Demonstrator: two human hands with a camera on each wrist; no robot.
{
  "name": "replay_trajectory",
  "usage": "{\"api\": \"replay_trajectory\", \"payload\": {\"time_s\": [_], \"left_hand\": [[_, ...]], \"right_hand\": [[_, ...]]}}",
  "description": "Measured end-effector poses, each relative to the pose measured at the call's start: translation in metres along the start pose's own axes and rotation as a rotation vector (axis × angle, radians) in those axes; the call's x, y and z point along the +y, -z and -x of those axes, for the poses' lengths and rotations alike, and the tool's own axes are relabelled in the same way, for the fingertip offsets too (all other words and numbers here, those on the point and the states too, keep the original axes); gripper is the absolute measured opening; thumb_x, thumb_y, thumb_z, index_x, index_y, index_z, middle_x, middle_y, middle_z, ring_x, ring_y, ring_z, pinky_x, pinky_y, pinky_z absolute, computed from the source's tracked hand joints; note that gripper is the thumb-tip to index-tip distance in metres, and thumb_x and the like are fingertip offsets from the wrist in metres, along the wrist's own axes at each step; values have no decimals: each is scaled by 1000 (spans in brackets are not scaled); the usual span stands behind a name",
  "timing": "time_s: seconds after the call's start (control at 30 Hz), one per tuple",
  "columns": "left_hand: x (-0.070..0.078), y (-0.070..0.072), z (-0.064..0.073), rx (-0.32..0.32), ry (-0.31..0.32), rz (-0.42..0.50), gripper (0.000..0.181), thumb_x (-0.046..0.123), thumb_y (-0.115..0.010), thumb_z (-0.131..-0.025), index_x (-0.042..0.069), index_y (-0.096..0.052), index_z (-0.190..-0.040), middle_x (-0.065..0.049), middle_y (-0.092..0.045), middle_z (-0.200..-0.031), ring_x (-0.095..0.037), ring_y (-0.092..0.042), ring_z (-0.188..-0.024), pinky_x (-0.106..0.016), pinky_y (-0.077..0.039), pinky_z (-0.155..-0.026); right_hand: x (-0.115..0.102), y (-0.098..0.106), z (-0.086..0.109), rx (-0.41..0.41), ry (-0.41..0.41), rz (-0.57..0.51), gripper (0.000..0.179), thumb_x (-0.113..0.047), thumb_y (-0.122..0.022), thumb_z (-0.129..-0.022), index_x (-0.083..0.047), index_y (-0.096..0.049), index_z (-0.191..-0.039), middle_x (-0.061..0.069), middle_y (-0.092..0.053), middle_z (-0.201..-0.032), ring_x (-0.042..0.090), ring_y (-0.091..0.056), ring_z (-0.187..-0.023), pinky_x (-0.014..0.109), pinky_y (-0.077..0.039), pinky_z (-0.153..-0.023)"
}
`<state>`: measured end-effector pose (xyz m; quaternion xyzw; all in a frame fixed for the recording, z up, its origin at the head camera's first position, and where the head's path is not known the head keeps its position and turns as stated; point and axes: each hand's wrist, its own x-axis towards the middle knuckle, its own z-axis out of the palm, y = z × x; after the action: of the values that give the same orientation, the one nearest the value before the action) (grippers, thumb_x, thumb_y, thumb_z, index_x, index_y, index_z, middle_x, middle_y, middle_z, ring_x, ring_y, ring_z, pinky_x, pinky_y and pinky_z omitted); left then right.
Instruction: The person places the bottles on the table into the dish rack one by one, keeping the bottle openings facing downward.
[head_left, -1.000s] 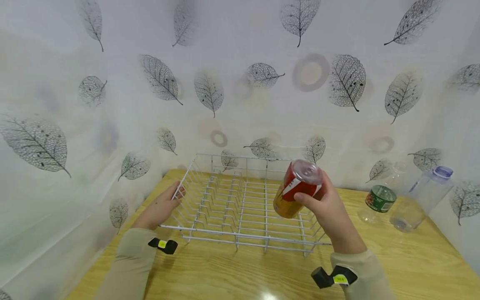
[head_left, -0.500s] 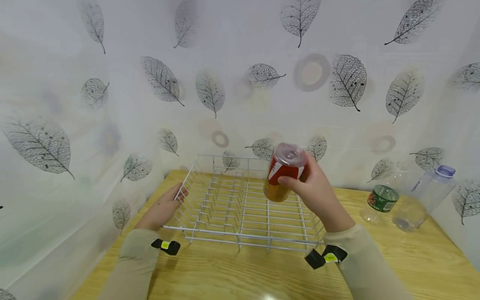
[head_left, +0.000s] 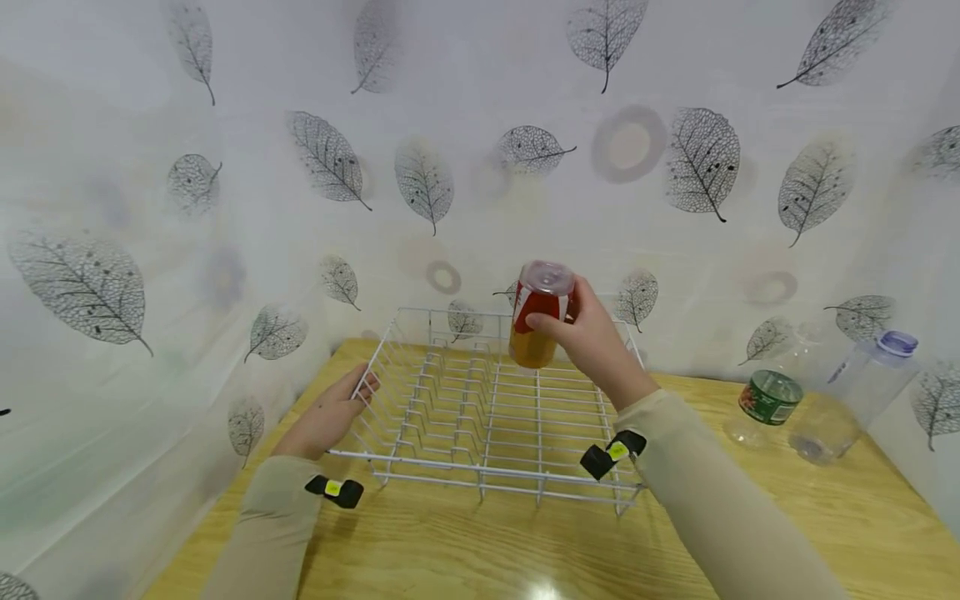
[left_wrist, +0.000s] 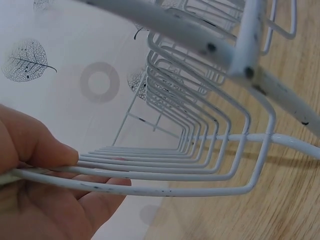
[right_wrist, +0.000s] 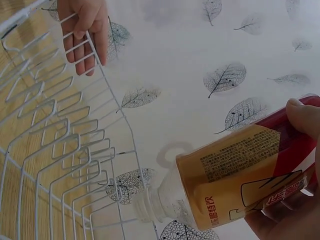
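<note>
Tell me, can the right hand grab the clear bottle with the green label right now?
Probably not right now: the right hand is full, gripping the red-and-yellow bottle. Otherwise the way looks open, with nothing seeming to stand in front of the green-label bottle.

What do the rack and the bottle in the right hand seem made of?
The rack: probably metal wire with a glossy pale coating, given its dark chips. The bottle: likely smooth, clear plastic, as its see-through threaded neck suggests.

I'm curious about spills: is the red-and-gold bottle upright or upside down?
Upside down: in the head view, the bottle has its base uppermost.
</note>
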<state>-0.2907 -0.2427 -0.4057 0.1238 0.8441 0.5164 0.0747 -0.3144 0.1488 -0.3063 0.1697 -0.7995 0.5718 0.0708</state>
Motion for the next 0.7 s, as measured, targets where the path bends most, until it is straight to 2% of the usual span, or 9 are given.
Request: {"api": "replay_trajectory", "payload": {"time_s": [0.17,0.4,0.53,0.7], "left_hand": [[0,0,0,-1,12,2,61,5,-29,-109,2,1,-162,-24,-27,-160,-41,-25,-148,-55,-21,-119],[-6,0,3,-1,26,-15,61,9,-30,-110,5,1,-162,-25,-26,-161,-40,-27,-147,-56,-21,-119],[-4,0,1,1,22,-10,61,7,-30,-110,4,1,-162,-26,-27,-160,-40,-27,-147,-56,-22,-119],[-4,0,1,-1,20,-13,61,9,-31,-110,6,1,-163,-24,-26,-161,-39,-27,-148,-55,-23,-119]], "right_hand": [[11,-9,-24,-12,-51,11,82,-44,-76,-90,-17,-33,-155,7,-50,-145,29,-52,-129,51,-45,-106],[45,-26,-52,-5,-149,-7,86,-46,-76,-91,-14,-29,-155,10,-46,-148,32,-48,-133,51,-43,-108],[62,-31,-63,4,-184,7,86,-42,-74,-93,-8,-25,-156,13,-43,-150,33,-46,-134,51,-42,-110],[71,-36,-70,17,-209,43,84,-39,-70,-96,-7,-23,-157,15,-41,-152,34,-45,-134,51,-41,-110]]}}
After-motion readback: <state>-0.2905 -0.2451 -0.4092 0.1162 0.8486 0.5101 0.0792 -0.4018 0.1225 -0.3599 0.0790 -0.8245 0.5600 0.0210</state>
